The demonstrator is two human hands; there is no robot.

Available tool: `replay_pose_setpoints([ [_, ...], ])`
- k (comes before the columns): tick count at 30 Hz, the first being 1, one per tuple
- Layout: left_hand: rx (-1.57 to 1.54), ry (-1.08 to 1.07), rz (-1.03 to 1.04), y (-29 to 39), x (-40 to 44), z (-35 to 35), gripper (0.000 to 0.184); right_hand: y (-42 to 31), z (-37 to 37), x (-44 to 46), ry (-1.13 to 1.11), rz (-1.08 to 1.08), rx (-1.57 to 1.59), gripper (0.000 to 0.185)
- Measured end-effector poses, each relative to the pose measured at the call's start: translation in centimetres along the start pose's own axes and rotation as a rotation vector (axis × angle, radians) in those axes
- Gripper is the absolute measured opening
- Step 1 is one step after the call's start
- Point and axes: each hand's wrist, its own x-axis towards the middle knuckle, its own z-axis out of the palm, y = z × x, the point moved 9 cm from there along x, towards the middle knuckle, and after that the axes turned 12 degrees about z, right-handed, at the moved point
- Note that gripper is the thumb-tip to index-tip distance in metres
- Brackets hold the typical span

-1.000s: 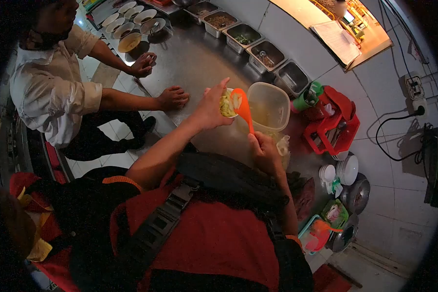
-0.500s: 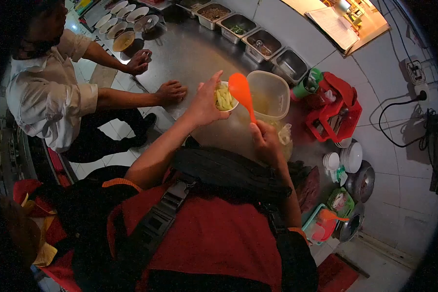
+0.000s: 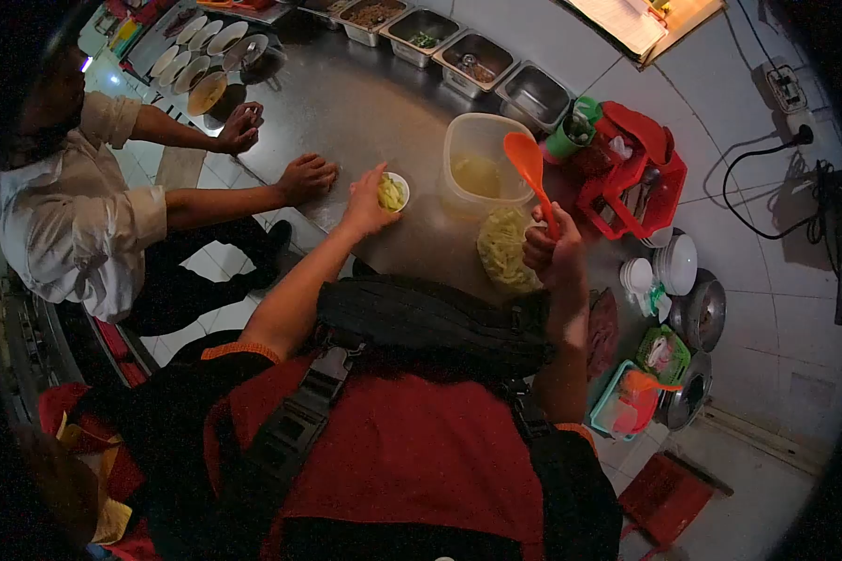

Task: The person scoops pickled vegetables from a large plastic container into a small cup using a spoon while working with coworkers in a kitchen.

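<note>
And here is the tub (image 3: 455,140) at the centre of the action, see-through plastic, a pale yellowish pool (liquid, by the look of it) in its bottom! Left of the tub, the person's left hand (image 3: 370,208) is half curled around a small white bowl (image 3: 405,190), fingers along its far left side, the bowl filled with pale green pieces (image 3: 389,194); whether it touches the counter (image 3: 346,103) cannot be told.

Over to the tub's right, the right hand (image 3: 554,248) is closed firmly on an orange spoon (image 3: 526,161), the spoon's head up and overlapping the tub's right rim in view. On the near side of the tub sits a clear bag (image 3: 503,248), bulging with more pale green pieces, its right edge partly behind that right hand.

Beyond the tub, a line of metal trays: one with a brown crumbly filling (image 3: 374,13), one with something green (image 3: 424,39), one with a utensil in it (image 3: 475,67). Right of the tub, a green cup (image 3: 563,143) bristles with utensils, and a red rack (image 3: 660,224) holds cutlery. Far left of the tub, rows of bowls (image 3: 208,92), with a co-worker's two hands (image 3: 306,179) resting between them and the tub!
</note>
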Motion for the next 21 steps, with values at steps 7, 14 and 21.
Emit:
replay_pose_setpoints([
  [7,0.231,-0.15,-0.118,2.2,1.1,-1.2,0.109,0.2,-0.5,-2.6,0.25,-0.142,-0.232,0.024],
  [14,-0.598,-0.163,-0.258,9.0,7.9,0.9,0.042,-2.2,-1.1,-2.0,0.434,-0.313,-0.762,0.029],
  [21,-0.586,0.097,0.098,9.5,6.3,0.5,0.021,-2.6,1.7,-3.3,0.589,-0.347,-1.089,0.034],
])
